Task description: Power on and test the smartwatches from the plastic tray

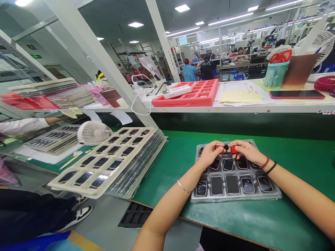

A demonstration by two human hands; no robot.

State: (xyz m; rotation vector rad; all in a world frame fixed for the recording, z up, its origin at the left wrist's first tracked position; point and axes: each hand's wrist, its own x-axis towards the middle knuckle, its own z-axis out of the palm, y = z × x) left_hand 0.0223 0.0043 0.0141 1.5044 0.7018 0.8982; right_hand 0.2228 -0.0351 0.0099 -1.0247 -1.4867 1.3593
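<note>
Many dark-screened units (247,185) occupy a clear tray (237,199) beneath left fingers (214,152) and right fingers (240,149), pinching red pieces (233,150), perhaps watches.

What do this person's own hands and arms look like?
The left hand and right hand are bare; no sleeves show. The left wrist wears a thin silver-coloured bangle, the right wrist a dark red beaded bracelet and slim black band.
</note>
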